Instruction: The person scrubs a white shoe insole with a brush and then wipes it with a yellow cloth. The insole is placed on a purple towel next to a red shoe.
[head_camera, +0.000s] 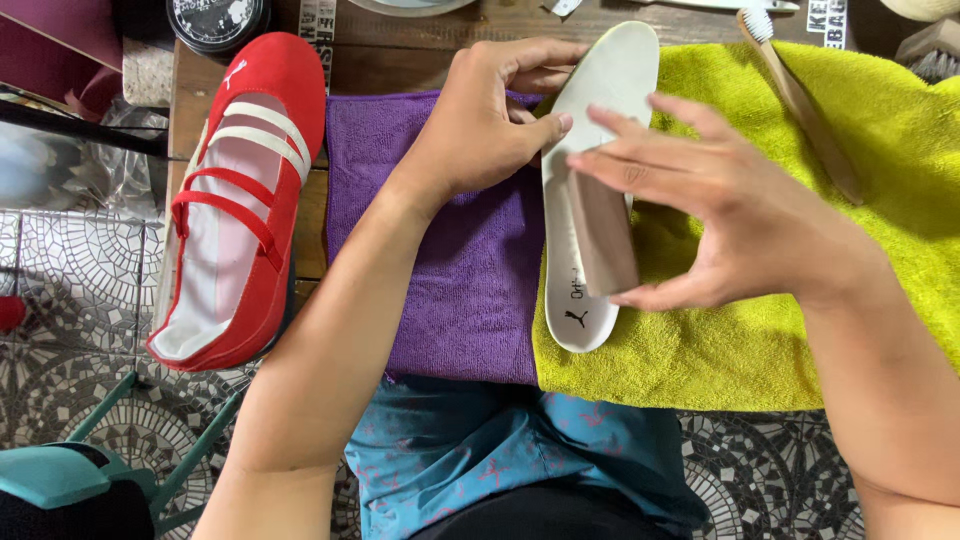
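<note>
A white shoe insole (600, 110) lies lengthwise across the seam of a purple cloth (470, 270) and a yellow-green towel (850, 230). My left hand (490, 120) presses on the insole's upper left edge, thumb and fingers curled against it. My right hand (700, 200) grips a brown wooden brush (603, 235) by its block and holds it on the middle of the insole. A red slip-on shoe (245, 200) with white elastic straps lies at the left end of the table, its opening facing up.
A wooden-handled toothbrush (800, 100) rests on the towel at the upper right. A round black tin (215, 20) stands at the back left. A teal stool (80, 470) sits on the patterned tile floor (60, 290) at the lower left.
</note>
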